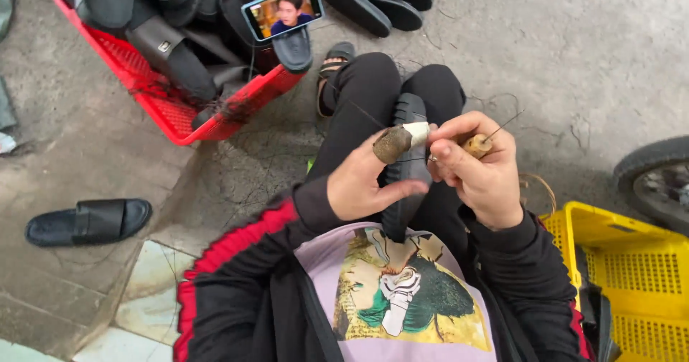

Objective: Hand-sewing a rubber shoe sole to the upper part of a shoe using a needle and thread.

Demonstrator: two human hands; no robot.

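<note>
I sit on the ground with a black slipper [406, 190] lying on my lap between my knees. My left hand [373, 175] grips the slipper's edge; its forefinger wears a worn brown and white finger guard [399, 141]. My right hand [477, 165] is closed on a wooden-handled awl [479, 144] whose thin metal needle sticks out to the upper right. A dark thread runs from the hands toward the upper left.
A red plastic basket [179, 111] full of black slippers stands at the upper left, with a phone [282, 9] propped on it. A single black slipper [87, 221] lies on the floor left. A yellow crate [631, 276] is at the right, a wheel [657, 175] beyond it.
</note>
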